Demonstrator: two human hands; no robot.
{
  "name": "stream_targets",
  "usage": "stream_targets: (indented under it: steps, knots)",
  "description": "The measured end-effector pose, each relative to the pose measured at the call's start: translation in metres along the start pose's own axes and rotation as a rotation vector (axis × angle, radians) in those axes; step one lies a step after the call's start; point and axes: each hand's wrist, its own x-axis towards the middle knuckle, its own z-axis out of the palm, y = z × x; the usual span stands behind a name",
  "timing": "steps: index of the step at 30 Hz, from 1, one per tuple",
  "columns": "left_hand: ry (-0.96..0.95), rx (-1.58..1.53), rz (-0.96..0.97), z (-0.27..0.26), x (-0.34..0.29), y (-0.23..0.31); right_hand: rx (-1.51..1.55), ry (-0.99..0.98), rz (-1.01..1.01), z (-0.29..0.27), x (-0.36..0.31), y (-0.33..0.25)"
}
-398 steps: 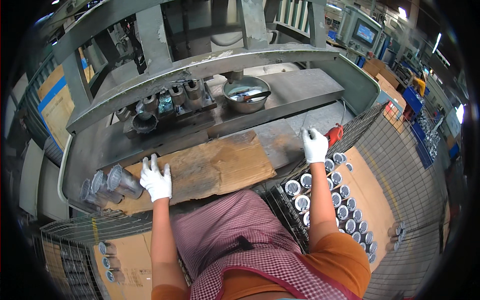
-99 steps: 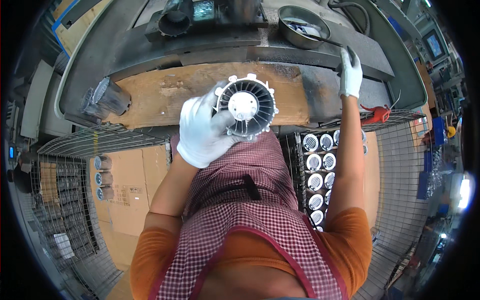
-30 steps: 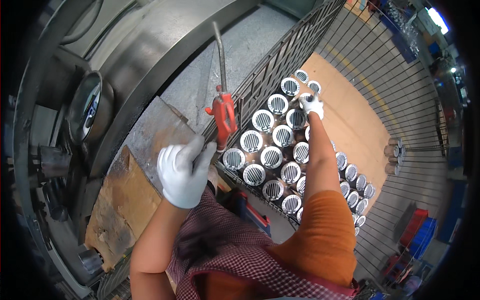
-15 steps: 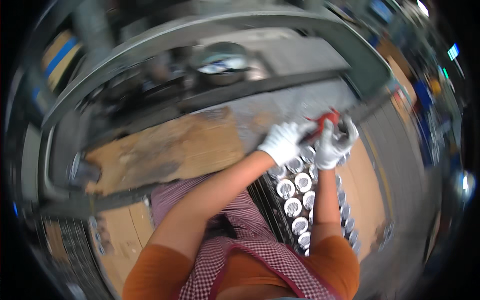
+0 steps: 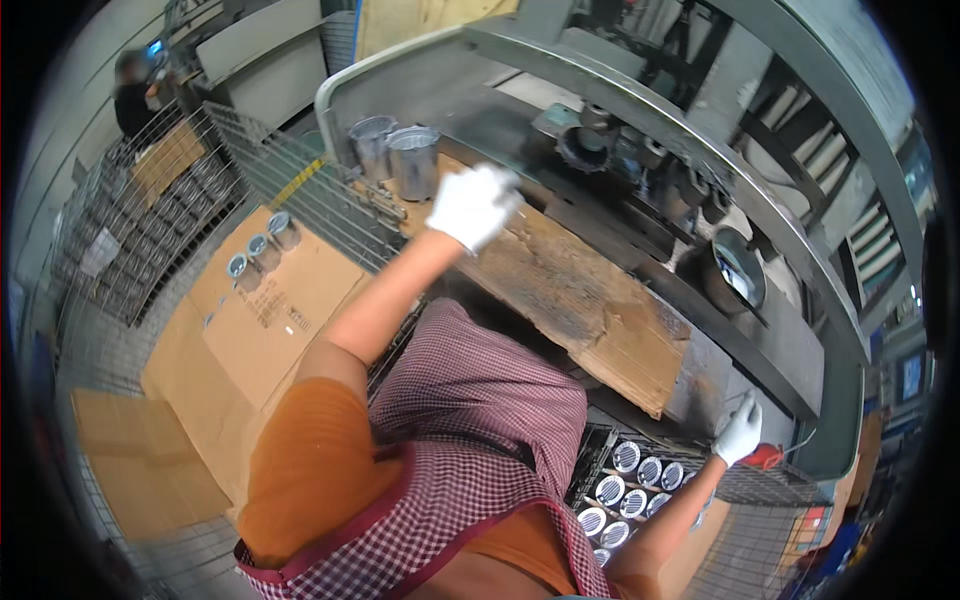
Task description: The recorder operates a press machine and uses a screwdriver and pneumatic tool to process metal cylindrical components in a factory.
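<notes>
We locate the two upright cups, near cup [image 5: 413,168] and far cup [image 5: 370,150], side by side at the left end of the cardboard [image 5: 590,300]. Our left hand [image 5: 475,208] is just beside the near cup; blur hides its fingers, so we cannot tell its grip or any contact. Our right hand [image 5: 739,432] is near the red tool [image 5: 766,457]; its fingers point upward, we see nothing held, and we cannot tell how tightly they close.

Caution: a hurried sideways reach could tip the near cup into its neighbour or off the edge. A jagged rim could snag our glove. The cardboard's worn surface may let a cup slide.

Materials: the cups are dull grey metal, cylindrical, open-topped and rough at the rim. The cardboard is flat, stained and frayed. The parts [image 5: 610,490] at lower right show round, pale, slatted faces.
</notes>
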Motion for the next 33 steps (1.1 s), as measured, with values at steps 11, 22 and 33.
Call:
stream_targets:
  steps: [11,22,33]
  knots:
    - [-0.070,0.081,-0.347,-0.017,0.020,-0.103,-0.112,-0.002,0.025,0.008,0.007,0.001]
    - [0.364,-0.110,0.019,0.058,-0.005,0.038,-0.170,0.055,0.007,0.000,-0.001,-0.014]
    - [0.176,-0.084,-0.034,0.126,-0.018,0.030,-0.198,-0.041,0.019,-0.002,0.018,0.004]
